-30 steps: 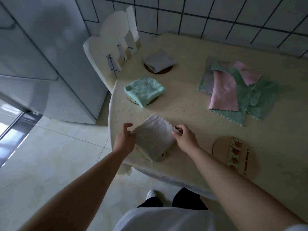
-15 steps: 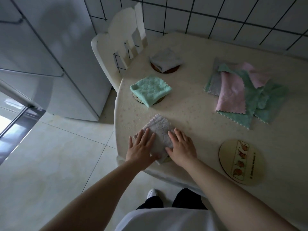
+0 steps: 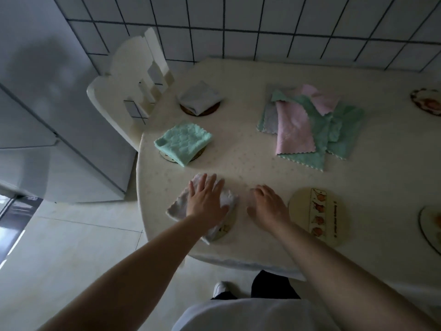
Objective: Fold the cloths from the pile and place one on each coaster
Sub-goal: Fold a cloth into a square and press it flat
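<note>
- Head view, near table (image 3: 238, 249) edge at 6 o'clock: left hand (image 3: 206, 201) lies flat, fingers spread, pressing the folded grey cloth (image 3: 177, 207) onto its coaster (image 3: 225, 229).
- Right hand (image 3: 267, 206), half a second ago also pressing that cloth, now sits off it at 3 o'clock, fingers loosely curled, holding nothing.
- Bare coaster (image 3: 317, 215) lies just beyond the right hand.
- Unfolded pile (image 3: 307, 123) sits at 1 o'clock, unchanged.

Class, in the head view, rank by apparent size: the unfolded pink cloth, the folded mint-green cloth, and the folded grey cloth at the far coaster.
1. Unfolded pink cloth
2. Folded mint-green cloth
3. Folded grey cloth, though it lies farther from the camera, so this is unsure.
</note>
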